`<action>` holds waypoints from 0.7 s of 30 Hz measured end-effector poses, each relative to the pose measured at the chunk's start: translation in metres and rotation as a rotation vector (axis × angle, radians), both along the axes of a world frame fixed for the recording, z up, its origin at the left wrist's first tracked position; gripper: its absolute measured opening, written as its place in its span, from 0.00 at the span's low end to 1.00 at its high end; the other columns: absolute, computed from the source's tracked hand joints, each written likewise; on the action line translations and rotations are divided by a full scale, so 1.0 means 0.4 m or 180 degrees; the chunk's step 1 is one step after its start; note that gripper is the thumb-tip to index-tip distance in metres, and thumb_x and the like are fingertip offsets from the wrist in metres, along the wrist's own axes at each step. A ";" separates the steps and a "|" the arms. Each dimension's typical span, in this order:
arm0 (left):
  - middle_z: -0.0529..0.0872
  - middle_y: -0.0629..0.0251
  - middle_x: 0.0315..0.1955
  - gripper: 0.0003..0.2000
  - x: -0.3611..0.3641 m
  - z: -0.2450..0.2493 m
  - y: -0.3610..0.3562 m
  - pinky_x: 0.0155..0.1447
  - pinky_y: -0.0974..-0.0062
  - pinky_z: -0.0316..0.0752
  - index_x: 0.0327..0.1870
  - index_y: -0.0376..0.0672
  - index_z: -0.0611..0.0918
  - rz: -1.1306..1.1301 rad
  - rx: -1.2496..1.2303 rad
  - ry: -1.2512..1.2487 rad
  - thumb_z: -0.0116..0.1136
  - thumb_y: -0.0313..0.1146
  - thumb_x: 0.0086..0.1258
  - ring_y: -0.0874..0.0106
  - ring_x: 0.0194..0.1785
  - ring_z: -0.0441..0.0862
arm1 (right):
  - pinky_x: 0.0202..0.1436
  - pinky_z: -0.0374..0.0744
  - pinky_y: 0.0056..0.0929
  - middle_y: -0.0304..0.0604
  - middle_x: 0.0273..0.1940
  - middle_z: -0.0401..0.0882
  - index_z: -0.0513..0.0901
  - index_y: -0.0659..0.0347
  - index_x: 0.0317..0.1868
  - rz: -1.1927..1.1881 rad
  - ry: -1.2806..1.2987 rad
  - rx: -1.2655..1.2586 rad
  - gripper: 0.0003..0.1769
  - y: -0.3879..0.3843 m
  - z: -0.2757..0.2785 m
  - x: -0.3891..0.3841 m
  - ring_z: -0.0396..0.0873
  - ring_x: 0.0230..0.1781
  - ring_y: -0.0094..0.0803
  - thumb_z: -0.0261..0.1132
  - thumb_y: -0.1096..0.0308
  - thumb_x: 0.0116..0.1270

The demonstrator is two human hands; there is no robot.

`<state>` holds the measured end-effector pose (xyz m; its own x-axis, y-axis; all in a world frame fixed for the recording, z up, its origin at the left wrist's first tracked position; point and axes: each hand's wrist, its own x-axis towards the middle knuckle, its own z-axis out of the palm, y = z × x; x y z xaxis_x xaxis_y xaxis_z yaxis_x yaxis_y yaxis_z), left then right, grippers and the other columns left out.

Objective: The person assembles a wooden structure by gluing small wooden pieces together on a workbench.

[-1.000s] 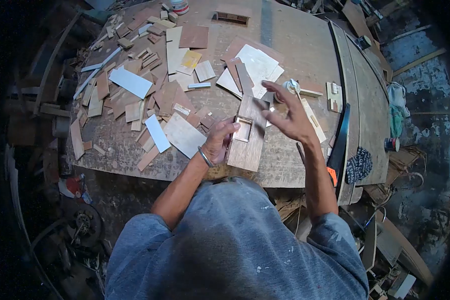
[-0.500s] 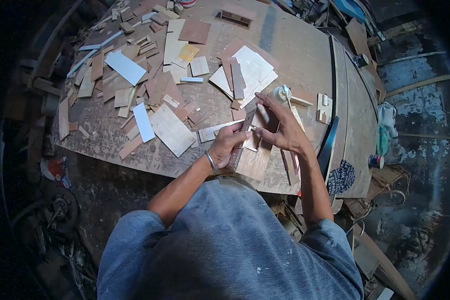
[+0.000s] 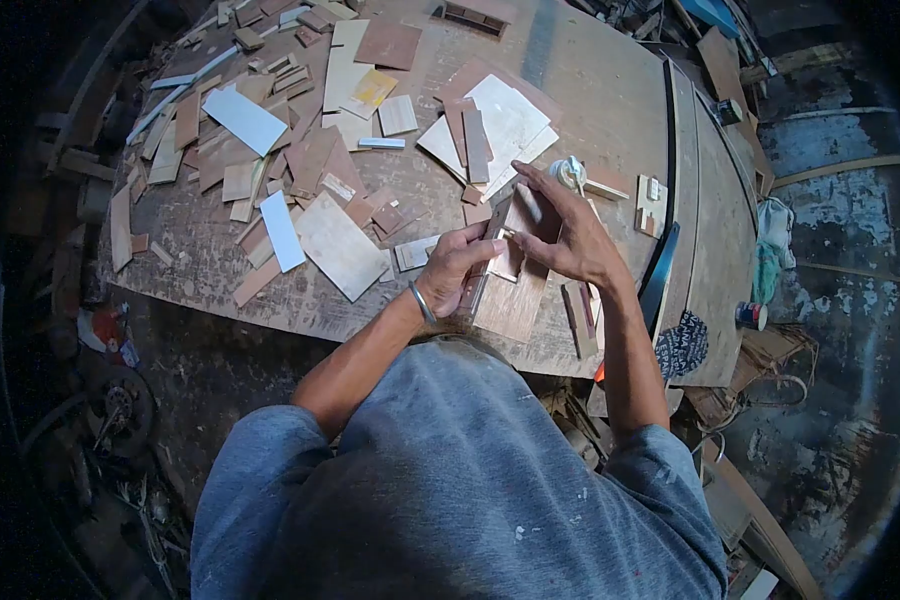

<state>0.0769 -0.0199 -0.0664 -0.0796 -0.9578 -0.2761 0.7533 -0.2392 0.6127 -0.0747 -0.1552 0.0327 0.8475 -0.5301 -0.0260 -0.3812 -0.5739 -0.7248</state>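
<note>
- Cluttered workshop seen from above, with a wide, worn wooden bench [image 3: 610,90] strewn with offcuts.
- At the near edge of the bench, just in front of the body: wooden board [image 3: 515,295], long side running away from the viewer, with a small pale frame [image 3: 508,262] on its upper face.
- Left hand [image 3: 455,265]: grip closed around the board's left edge, fingertips reaching over to the pale frame; metal bangle [image 3: 422,303] at the wrist.
- Right hand [image 3: 565,240]: grip loose and spread, fingers laid over the board's far end, thumb angled down toward the frame, nothing visibly closed inside.
- Just beyond the right fingertips: small white pot [image 3: 568,172] with a stick standing in it.
- Near that, to the right: small block [image 3: 650,200] with pale pieces on top.
- Further out:
  - white sheets [image 3: 510,115] beyond the board;
  - pale plywood sheet [image 3: 342,247] to the left;
  - heap of brown offcuts [image 3: 270,160] past that;
  - long dark blade [image 3: 660,275] along the bench's right side;
  - small can [image 3: 748,316] well apart, off the bench.
- Step in hand, by the look of it: seating or lining up the pale frame on the board, one hand steadying, the other pressing.
- Needed for a next move: board kept from sliding, even pressure, frame square to the edges.
- Hidden or unclear:
  - contact between fingertips and frame, covered by both hands;
  - impossible to tell whether the frame is glued, loose or set into a cut-out;
  - pot contents too small to read;
  - outer corners lost in lens shadow.
</note>
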 end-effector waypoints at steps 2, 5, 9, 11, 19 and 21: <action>0.85 0.67 0.44 0.23 0.009 -0.002 -0.002 0.50 0.76 0.82 0.63 0.35 0.78 -0.0110 -0.0081 -0.0008 0.63 0.39 0.71 0.78 0.43 0.85 | 0.79 0.68 0.49 0.57 0.74 0.71 0.66 0.57 0.79 0.0012 -0.0034 -0.0007 0.50 -0.003 -0.008 0.001 0.72 0.74 0.51 0.75 0.60 0.55; 0.87 0.64 0.48 0.25 0.012 0.000 -0.003 0.55 0.73 0.84 0.65 0.34 0.76 -0.0145 -0.0137 0.0067 0.63 0.39 0.71 0.75 0.47 0.87 | 0.79 0.68 0.50 0.56 0.74 0.71 0.66 0.57 0.79 -0.0028 -0.0062 0.0008 0.50 0.000 -0.001 0.008 0.72 0.74 0.51 0.75 0.60 0.55; 0.87 0.64 0.47 0.25 0.015 0.007 0.002 0.55 0.73 0.84 0.64 0.34 0.76 -0.0111 -0.0140 0.0081 0.63 0.39 0.71 0.75 0.47 0.87 | 0.78 0.68 0.50 0.56 0.74 0.71 0.66 0.57 0.79 -0.0062 0.0037 -0.0066 0.50 0.005 0.005 0.013 0.72 0.74 0.51 0.74 0.61 0.55; 0.87 0.64 0.47 0.25 0.018 -0.005 0.002 0.55 0.73 0.84 0.64 0.34 0.76 -0.0135 -0.0136 0.0012 0.63 0.39 0.71 0.74 0.47 0.87 | 0.78 0.68 0.50 0.56 0.74 0.71 0.66 0.57 0.79 -0.0079 0.0014 -0.0074 0.50 0.010 0.006 0.017 0.72 0.74 0.51 0.74 0.61 0.54; 0.87 0.64 0.47 0.23 0.016 -0.008 0.008 0.56 0.73 0.84 0.64 0.36 0.77 -0.0095 -0.0170 0.0065 0.63 0.38 0.72 0.74 0.47 0.87 | 0.79 0.66 0.48 0.52 0.74 0.71 0.67 0.57 0.79 0.0097 -0.0080 -0.0303 0.50 0.010 0.015 0.025 0.71 0.73 0.47 0.75 0.60 0.54; 0.87 0.65 0.47 0.22 0.013 0.002 0.010 0.55 0.74 0.84 0.64 0.36 0.78 -0.0038 -0.0177 0.0141 0.63 0.37 0.72 0.75 0.47 0.87 | 0.78 0.66 0.46 0.51 0.73 0.72 0.67 0.58 0.78 0.0074 -0.0045 -0.0327 0.49 0.007 0.022 0.018 0.71 0.73 0.45 0.74 0.61 0.54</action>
<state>0.0823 -0.0159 -0.0657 -0.1019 -0.9705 -0.2184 0.7772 -0.2147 0.5915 -0.0677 -0.1526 0.0416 0.8595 -0.5096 0.0395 -0.3571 -0.6540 -0.6669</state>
